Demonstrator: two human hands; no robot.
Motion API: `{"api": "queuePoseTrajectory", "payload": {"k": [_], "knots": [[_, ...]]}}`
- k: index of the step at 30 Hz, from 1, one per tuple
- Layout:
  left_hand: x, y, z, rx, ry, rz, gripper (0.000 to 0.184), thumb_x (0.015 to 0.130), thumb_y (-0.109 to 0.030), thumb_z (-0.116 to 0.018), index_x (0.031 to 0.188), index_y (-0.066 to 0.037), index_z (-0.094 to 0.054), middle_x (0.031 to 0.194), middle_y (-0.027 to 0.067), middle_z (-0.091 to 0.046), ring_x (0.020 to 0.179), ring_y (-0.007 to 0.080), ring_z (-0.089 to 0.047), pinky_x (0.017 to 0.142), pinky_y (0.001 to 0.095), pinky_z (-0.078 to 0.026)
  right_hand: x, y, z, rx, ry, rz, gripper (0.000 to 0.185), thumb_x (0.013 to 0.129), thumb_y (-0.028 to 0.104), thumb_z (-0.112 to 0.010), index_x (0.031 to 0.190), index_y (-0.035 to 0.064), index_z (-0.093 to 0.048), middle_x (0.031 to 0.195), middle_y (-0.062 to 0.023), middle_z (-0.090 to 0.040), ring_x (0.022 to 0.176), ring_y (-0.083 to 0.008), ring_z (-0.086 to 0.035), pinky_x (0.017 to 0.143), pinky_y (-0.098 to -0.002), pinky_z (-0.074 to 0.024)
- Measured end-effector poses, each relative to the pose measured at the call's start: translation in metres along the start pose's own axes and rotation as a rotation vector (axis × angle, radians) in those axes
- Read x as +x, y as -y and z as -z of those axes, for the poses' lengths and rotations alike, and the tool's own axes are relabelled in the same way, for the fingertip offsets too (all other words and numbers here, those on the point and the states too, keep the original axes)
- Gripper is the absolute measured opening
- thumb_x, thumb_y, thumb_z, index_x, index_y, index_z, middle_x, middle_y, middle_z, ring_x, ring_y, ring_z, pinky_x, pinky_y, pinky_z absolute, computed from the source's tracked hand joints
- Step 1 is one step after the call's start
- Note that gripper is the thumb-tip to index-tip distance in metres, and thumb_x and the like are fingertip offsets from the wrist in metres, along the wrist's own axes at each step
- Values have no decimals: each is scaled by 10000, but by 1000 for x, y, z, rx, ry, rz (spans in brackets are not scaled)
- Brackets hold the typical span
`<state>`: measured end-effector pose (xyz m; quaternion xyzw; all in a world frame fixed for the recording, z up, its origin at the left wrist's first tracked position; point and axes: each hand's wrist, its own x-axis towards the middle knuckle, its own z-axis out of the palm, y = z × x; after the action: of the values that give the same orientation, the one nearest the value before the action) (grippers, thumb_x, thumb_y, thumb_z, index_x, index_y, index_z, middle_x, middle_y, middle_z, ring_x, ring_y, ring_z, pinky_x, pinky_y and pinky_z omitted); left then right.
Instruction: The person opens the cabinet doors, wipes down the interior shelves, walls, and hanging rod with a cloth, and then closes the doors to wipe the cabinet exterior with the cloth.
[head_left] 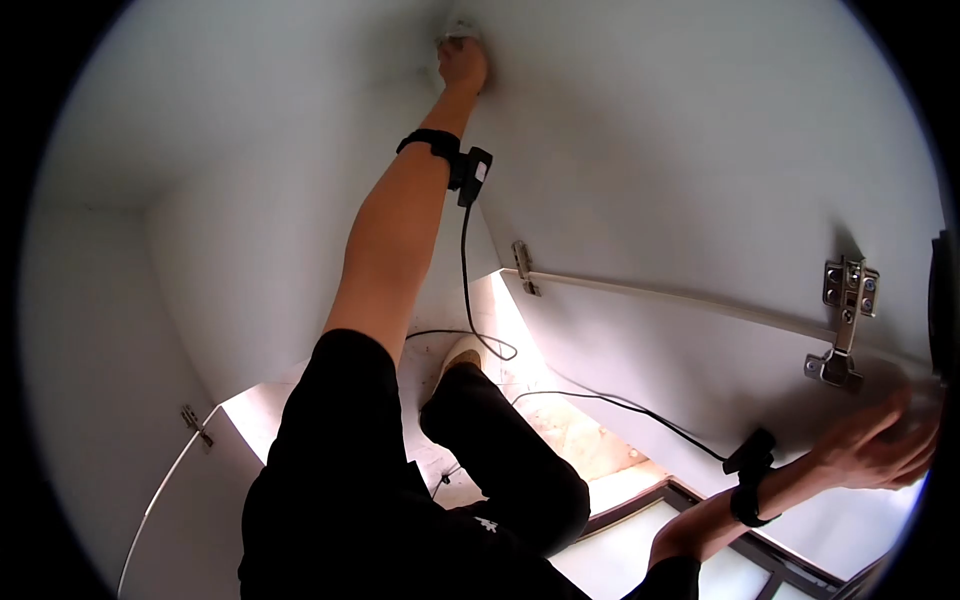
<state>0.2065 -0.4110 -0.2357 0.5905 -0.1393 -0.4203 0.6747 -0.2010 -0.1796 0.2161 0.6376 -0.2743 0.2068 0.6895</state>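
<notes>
At the top, my left hand (463, 65) is closed on a crumpled whitish cloth (459, 31) and presses it against the pale inner corner of a cabinet (620, 130). Far to the right, my right hand (880, 445) is beside a cabinet door panel (640, 340), below a metal hinge (846, 320). Its fingers are blurred near the dark edge of the view, so their grip is unclear. Each wrist wears a black strap with a small cabled device.
A smaller hinge (524, 268) joins the right door panel, and another hinge (197, 426) is at the lower left. Black cable (465, 270) hangs from the left wrist device. Below are my legs, a shoe (462, 352), the floor (590, 438) and a dark-framed glass panel (625, 550).
</notes>
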Motion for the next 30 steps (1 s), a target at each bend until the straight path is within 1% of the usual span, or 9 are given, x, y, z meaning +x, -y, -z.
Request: {"api": "queuePoseTrajectory", "payload": {"k": [7, 10, 14, 18, 20, 24, 27, 29, 30], "knots": [[-42, 192, 10, 115, -19, 150, 660, 1019, -336, -454, 1527, 61, -310, 1512, 307, -415, 1322, 441, -492, 1097, 438, -437, -9, -14, -11, -9, -39, -62, 613, 972, 609, -565, 1214, 66, -713, 1192, -82, -712, 1133, -253, -609, 993, -454, -411], [-123, 257, 4, 194, 14, 208, 560, 993, -309, -470, 1403, 70, -434, 1352, 346, -537, 1207, 506, -549, 1050, 529, -443, -6, -9, -15, -26, -80, -48, 621, 963, 639, -556, 1250, 112, -712, 1239, -48, -705, 1181, -256, -590, 1009, -465, -405], [-241, 184, 19, -28, 125, 699, 410, 977, -334, -500, 1251, -32, -539, 1176, 191, -645, 1001, 338, -689, 849, 470, -583, 8, 15, -18, 74, -168, -83, 617, 964, 670, -521, 1303, 186, -702, 1310, -11, -687, 1277, -269, -547, 1055, -486, -395], [-251, 155, 72, -428, 212, 829, 365, 1025, -293, -454, 1253, -28, -559, 1147, 119, -668, 907, 237, -686, 701, 390, -591, 18, 44, -4, 176, -138, -86, 486, 1011, 487, -558, 1319, 132, -684, 1341, -73, -671, 1277, -283, -581, 1096, -463, -404], [-252, 87, 122, -763, 281, 705, 434, 1038, -350, -414, 1288, -26, -557, 1202, 123, -659, 1021, 280, -686, 823, 442, -612, 31, 122, 20, 862, -255, -433, 410, 1031, 317, -558, 1267, -3, -660, 1276, -179, -674, 1169, -353, -633, 1023, -462, -466], [-253, 5, 214, -948, 402, 436, 489, 1045, -392, -355, 1312, -36, -558, 1223, 141, -661, 1098, 289, -673, 978, 469, -565, 29, 258, 64, 1452, 400, -268, 315, 964, 56, -576, 1266, -6, -639, 1285, -201, -655, 1196, -368, -624, 1030, -454, -468], [-251, -20, 263, -1037, 458, 276, 508, 1058, -393, -342, 1346, -27, -544, 1275, 148, -647, 1154, 296, -650, 1036, 475, -529, 16, 367, 60, 1829, 759, -271, 402, 1001, 197, -599, 1351, 0, -580, 1327, -221, -620, 1241, -393, -581, 1060, -427, -452], [-260, -24, 290, -1058, 429, 205, 514, 1062, -391, -339, 1359, -20, -536, 1300, 151, -638, 1177, 296, -640, 1056, 476, -514, -9, 441, 39, 2286, 1178, -619, 514, 1051, 341, -534, 1430, -6, -518, 1371, -204, -603, 1254, -343, -583, 1064, -435, -456], [-262, -26, 293, -1077, 422, 217, 521, 1062, -394, -330, 1360, -20, -536, 1313, 149, -632, 1191, 296, -632, 1060, 475, -511, -6, 452, 32, 2343, 1160, -599, 514, 1051, 341, -534, 1430, -6, -518, 1371, -204, -603, 1254, -343, -583, 1064, -435, -456]]}}
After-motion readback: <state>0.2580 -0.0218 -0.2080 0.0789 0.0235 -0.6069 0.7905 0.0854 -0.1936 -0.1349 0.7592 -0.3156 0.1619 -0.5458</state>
